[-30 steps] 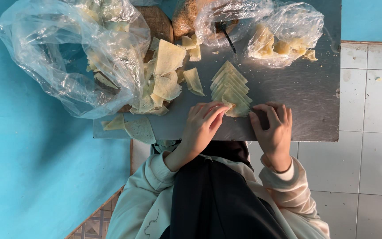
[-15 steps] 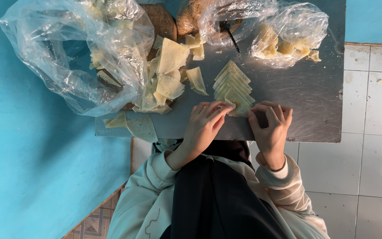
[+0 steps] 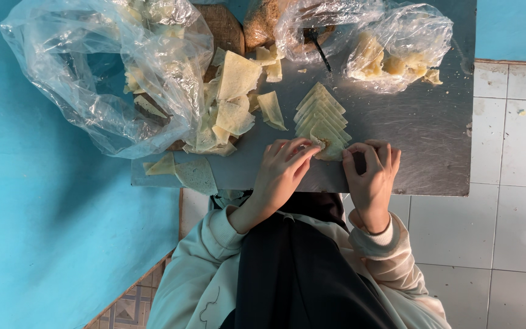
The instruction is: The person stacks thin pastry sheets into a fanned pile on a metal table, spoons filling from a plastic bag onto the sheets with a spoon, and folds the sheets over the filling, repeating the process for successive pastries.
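We count two hands, one metal table (image 3: 421, 131), three clear plastic bags and one fanned row of folded wrappers (image 3: 322, 116), about seven, overlapping near the table's front edge. Our left hand (image 3: 282, 172) rests with fingers loosely curled, its fingertips pinching the nearest wrapper (image 3: 329, 146), a pale triangular pastry sheet at the front end of the row. Our right hand (image 3: 371, 176) lies just right of that wrapper, fingers bent and close together, touching its edge; whether it grips we cannot tell. A loose heap of wrappers (image 3: 234, 100), thin, matte and yellowish, sits left of the row. The large bag (image 3: 101, 70), crinkled and glossy, lies on the table's left end; two smaller bags (image 3: 397, 49) hold pale lumps at its far edge. The table surface is scratched grey steel.
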